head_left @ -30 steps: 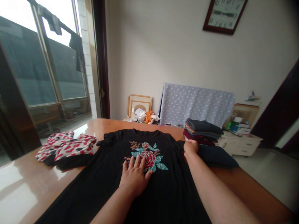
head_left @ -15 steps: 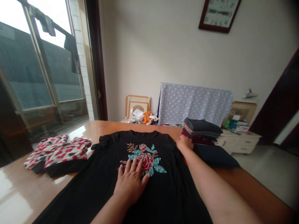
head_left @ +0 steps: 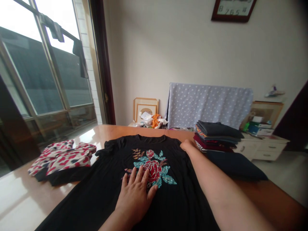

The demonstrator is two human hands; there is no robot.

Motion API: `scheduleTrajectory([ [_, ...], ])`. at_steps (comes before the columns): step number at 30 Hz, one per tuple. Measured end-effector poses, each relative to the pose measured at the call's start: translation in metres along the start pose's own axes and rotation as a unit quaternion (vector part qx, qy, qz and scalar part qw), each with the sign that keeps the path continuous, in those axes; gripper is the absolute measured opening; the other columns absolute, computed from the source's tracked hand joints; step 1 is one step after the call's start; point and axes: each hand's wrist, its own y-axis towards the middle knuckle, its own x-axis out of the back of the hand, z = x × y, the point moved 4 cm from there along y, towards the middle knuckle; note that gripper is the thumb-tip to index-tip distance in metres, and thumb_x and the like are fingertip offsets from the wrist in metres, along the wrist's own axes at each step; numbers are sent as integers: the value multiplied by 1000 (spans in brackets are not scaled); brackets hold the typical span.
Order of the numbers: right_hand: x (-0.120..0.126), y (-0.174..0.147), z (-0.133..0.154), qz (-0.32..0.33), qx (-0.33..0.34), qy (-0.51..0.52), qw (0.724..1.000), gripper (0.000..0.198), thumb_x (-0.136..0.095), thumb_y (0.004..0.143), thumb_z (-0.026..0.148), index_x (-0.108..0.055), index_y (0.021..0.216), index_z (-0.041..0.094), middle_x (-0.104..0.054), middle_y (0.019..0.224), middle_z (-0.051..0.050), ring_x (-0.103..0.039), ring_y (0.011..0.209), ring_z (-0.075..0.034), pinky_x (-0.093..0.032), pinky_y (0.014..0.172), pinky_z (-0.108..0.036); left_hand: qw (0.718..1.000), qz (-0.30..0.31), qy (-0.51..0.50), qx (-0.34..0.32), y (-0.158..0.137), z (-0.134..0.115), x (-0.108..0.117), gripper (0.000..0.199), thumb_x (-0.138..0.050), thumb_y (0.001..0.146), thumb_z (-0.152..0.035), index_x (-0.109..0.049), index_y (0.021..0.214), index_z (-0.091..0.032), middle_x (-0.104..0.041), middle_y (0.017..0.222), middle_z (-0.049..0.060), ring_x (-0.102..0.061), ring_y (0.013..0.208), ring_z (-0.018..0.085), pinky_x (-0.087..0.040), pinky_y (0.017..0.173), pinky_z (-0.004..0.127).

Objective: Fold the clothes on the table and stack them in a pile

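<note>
A black top [head_left: 113, 183] with a red and teal sequin rose [head_left: 154, 165] lies spread flat, front up, on a glossy wooden table [head_left: 26, 202]. My left hand [head_left: 136, 197] rests flat on the top just below the rose, fingers apart. My right arm reaches along the top's right side. My right hand [head_left: 187, 146] sits at the right shoulder with its fingers curled around the sleeve edge, mostly hidden from me.
A crumpled red-and-white patterned garment [head_left: 62, 157] lies at the table's left. A stack of folded clothes [head_left: 216, 136] and a dark folded piece [head_left: 237, 165] sit at the right. Beyond are a polka-dot cloth [head_left: 209, 104], picture frames [head_left: 145, 107], a white cabinet [head_left: 262, 147] and a window [head_left: 48, 73].
My right hand has slid left from the folded stack onto the top's shoulder. My left hand has drawn back a little below the rose. The view has tilted down slightly.
</note>
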Motion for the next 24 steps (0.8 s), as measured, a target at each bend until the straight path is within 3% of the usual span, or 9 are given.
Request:
scheduleTrajectory([
  [4, -7, 16, 0, 45, -45, -45, 997, 32, -81, 56, 25, -75, 83, 9, -71, 76, -20, -71, 92, -37, -53, 76, -38, 1000, 3, 0, 4, 0, -1, 1, 78, -20, 92, -75, -33, 156, -33, -22, 165, 1, -12, 153, 36, -8, 120, 63],
  [9, -10, 23, -3, 40, -52, -15, 998, 21, -71, 70, 25, -74, 83, 9, -70, 67, -17, -71, 73, -30, -52, 68, -33, 1000, 10, 2, 7, 0, -1, 1, 77, -21, 92, -75, -33, 156, -33, -22, 165, 0, -12, 153, 35, -8, 121, 62],
  [14, -9, 13, -8, -15, -1, 8, 1000, 45, -65, 76, 24, -68, 120, 17, -74, 105, -15, -69, 96, -28, -52, 79, -30, 1000, 5, 5, 5, 1, 0, 0, 77, -20, 92, -75, -34, 156, -34, -23, 164, 0, -13, 153, 35, -8, 120, 63],
  [17, -5, 10, -11, -22, 15, 2, 1000, 49, -60, 80, 23, -64, 129, 19, -71, 116, -13, -67, 103, -24, -50, 83, -26, 1000, 2, 6, 4, 1, 0, -1, 77, -20, 92, -75, -34, 155, -34, -23, 165, 0, -12, 153, 35, -8, 120, 63],
  [20, 7, 11, -17, -19, 14, -25, 999, 41, -58, 81, 20, -68, 121, 17, -70, 118, -13, -66, 106, -24, -49, 87, -27, 1000, 0, 6, 2, 1, -1, 0, 77, -21, 92, -75, -35, 155, -34, -22, 165, 0, -11, 153, 35, -8, 120, 63],
  [24, 28, 10, -27, -8, -9, -82, 997, 30, -66, 76, 19, -75, 103, 12, -71, 110, -21, -68, 105, -30, -49, 89, -34, 1000, 2, 8, 1, 1, -1, 0, 77, -21, 92, -74, -35, 155, -33, -21, 165, 1, -11, 153, 35, -8, 120, 63],
])
